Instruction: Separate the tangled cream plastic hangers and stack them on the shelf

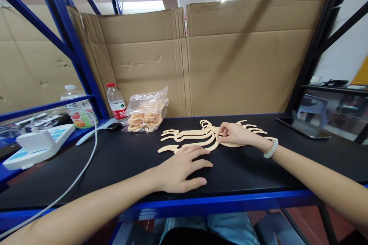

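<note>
Several cream-coloured, curved flat pieces [198, 135] lie on the black tabletop, fanned out to both sides of a crowded middle like jointed legs. My left hand [184, 168] rests on the tabletop in front of the left-hand pieces, fingers spread, its far edge beside the nearest piece. Over the middle of the arrangement, my right hand [231, 133] has its thumb and fingers pinched together against the pieces. What sits between those fingertips is hidden. A white bracelet [271, 149] circles the right wrist. My right hand and forearm cover part of the right-hand pieces.
Behind the left side stand a clear plastic bag [147, 113] of similar cream pieces and a red-capped water bottle [115, 101]. A white power strip [40, 147] with a cable lies at far left. A dark tablet-like device [303, 128] is at right. Cardboard [247, 57] walls the back.
</note>
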Motion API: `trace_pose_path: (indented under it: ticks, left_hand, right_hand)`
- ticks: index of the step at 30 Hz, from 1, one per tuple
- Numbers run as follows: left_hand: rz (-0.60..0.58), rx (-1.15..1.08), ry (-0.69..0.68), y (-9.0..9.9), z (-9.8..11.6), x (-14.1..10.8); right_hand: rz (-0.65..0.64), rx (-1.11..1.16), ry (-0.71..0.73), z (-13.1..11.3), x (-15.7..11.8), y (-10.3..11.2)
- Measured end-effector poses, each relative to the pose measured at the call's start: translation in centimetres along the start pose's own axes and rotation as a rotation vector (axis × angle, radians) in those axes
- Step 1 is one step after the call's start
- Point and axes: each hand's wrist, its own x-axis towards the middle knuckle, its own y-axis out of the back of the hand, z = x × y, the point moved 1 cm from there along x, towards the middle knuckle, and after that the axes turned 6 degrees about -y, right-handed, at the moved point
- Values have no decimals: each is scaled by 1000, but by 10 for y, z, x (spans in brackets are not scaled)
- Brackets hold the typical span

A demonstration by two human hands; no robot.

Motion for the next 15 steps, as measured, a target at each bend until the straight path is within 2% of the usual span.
trace_pose_path:
  ticks: [5,8,11,15]
  left_hand:
    - [27,-38,16,0,-1,-1]
    - [14,-19,41,-1,-1,-2]
    - [-17,2,74,-2,-2,-2]
    - [-40,-39,121,-3,-11,-2]
  right_hand:
    - [88,-172,106,-18,-12,2]
    - [75,-291,194,-30,-21,-6]
    - [-1,-396,130,-31,-26,-21]
    - [-14,-458,82,-25,-19,-34]
